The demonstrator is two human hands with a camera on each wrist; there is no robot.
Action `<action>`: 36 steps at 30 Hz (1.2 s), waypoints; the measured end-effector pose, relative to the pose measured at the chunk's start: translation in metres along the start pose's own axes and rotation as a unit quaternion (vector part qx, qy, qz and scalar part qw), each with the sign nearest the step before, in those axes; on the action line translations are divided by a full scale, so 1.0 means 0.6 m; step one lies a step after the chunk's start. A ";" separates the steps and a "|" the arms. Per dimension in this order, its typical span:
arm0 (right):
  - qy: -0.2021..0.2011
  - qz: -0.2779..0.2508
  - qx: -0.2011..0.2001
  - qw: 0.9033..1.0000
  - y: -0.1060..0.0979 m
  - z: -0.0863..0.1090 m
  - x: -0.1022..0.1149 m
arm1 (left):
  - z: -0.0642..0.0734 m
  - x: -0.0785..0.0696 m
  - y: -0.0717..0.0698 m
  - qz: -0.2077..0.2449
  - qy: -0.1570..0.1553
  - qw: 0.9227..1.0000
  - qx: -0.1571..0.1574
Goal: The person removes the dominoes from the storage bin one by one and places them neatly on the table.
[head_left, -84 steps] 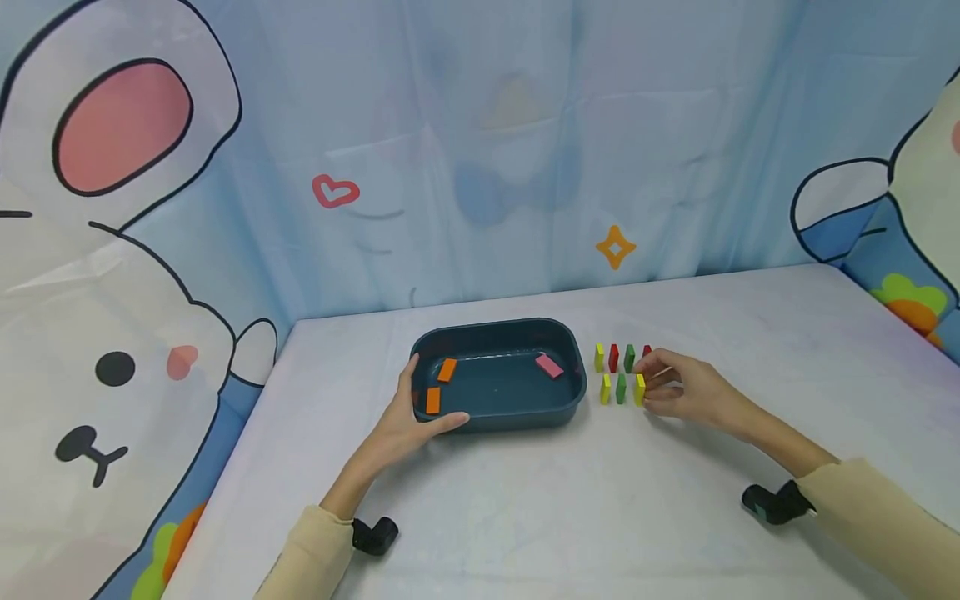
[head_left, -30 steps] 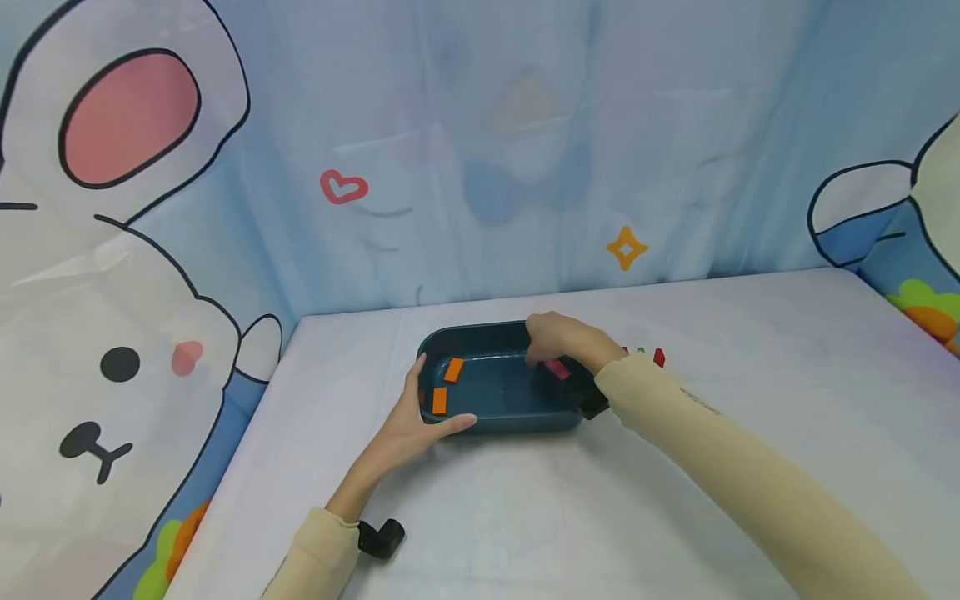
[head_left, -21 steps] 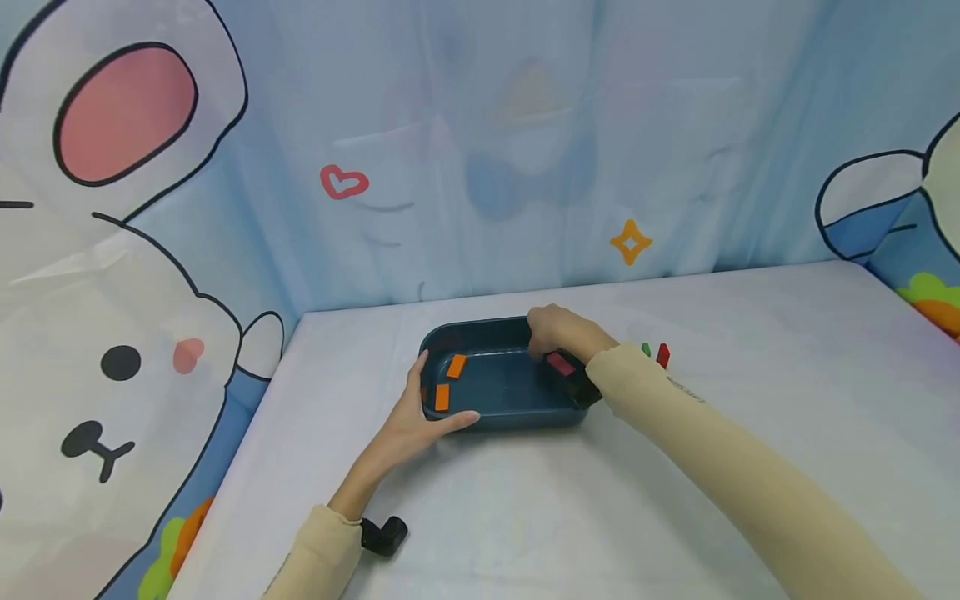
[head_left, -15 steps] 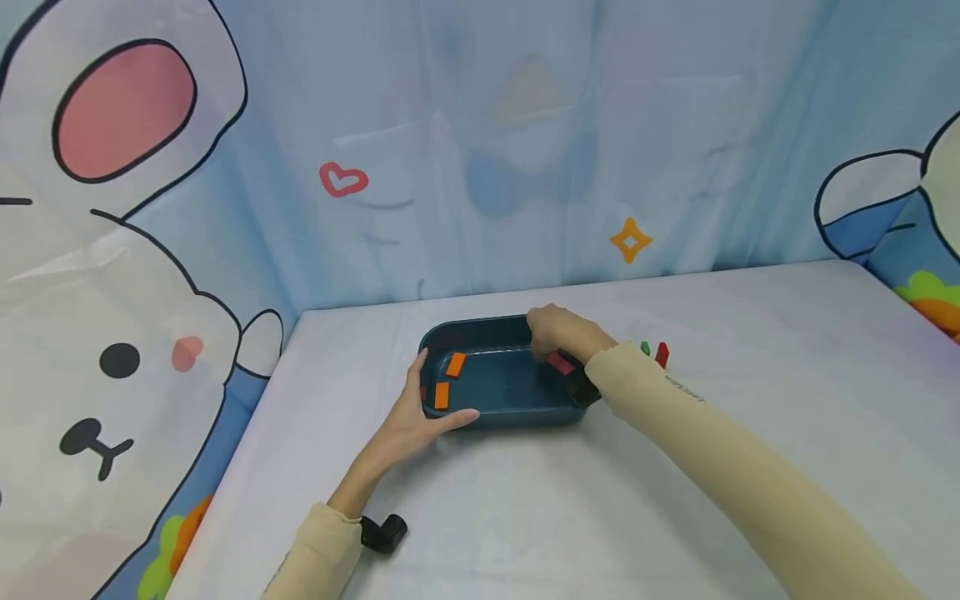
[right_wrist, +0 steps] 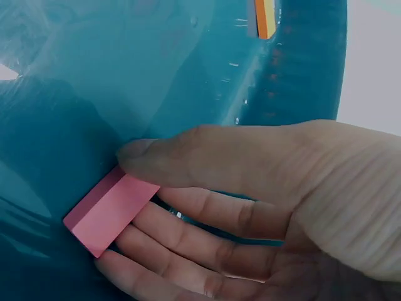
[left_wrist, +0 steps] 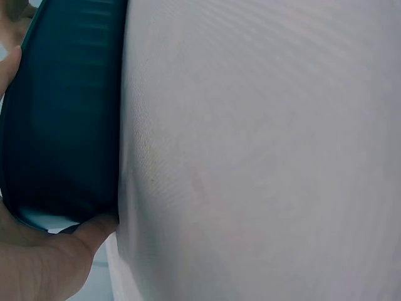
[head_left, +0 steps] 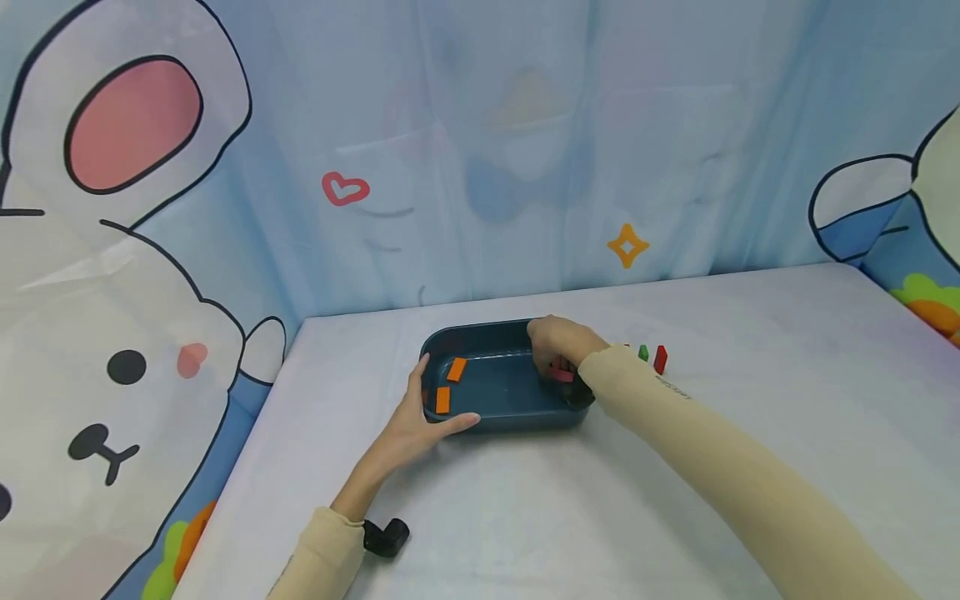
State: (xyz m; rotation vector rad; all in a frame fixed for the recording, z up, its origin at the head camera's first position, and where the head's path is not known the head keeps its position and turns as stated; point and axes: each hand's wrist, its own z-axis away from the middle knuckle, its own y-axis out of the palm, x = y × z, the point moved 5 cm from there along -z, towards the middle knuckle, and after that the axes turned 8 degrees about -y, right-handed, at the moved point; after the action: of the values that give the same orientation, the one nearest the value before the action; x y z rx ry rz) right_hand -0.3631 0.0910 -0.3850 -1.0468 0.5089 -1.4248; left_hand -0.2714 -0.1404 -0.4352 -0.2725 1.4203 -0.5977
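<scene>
A dark teal tray (head_left: 517,423) sits on the white cloth. My left hand (head_left: 407,431) holds its left end, thumb along the front wall and fingers at the left rim. My right hand (head_left: 558,340) reaches down inside the tray's right end. In the right wrist view its thumb and fingers pinch a pink domino (right_wrist: 111,216), the thumb tip over one corner and the fingertips along a side. Two orange dominoes lie flat at the tray's left end, one orange domino (head_left: 457,369) behind the other.
Just right of the tray stand a green domino (head_left: 643,353) and a red domino (head_left: 661,359), partly behind the right sleeve (head_left: 675,417), which hides others. A blue cartoon curtain (head_left: 450,167) hangs behind the table (head_left: 525,517).
My right hand has gone from a yellow domino right of the tray to inside the tray. The pink domino has turned slightly under it. My left hand keeps its hold on the tray.
</scene>
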 end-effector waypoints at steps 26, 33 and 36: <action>-0.016 0.024 0.011 1.000 0.002 -0.003 -0.004 | 0.000 -0.003 0.003 0.001 0.002 1.000 0.004; -0.095 -0.018 -0.022 0.995 -0.022 0.022 0.014 | 0.001 0.000 0.001 0.000 -0.003 1.000 0.004; -0.153 -0.059 -0.038 0.986 -0.042 0.050 0.022 | 0.002 0.001 -0.002 0.001 -0.005 1.000 0.001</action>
State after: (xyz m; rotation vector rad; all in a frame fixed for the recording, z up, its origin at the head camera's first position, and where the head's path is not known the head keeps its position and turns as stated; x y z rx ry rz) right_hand -0.3502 0.0915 -0.3455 -1.3489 0.2844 -1.3230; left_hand -0.2704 -0.1418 -0.4350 -0.2714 1.4106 -0.5961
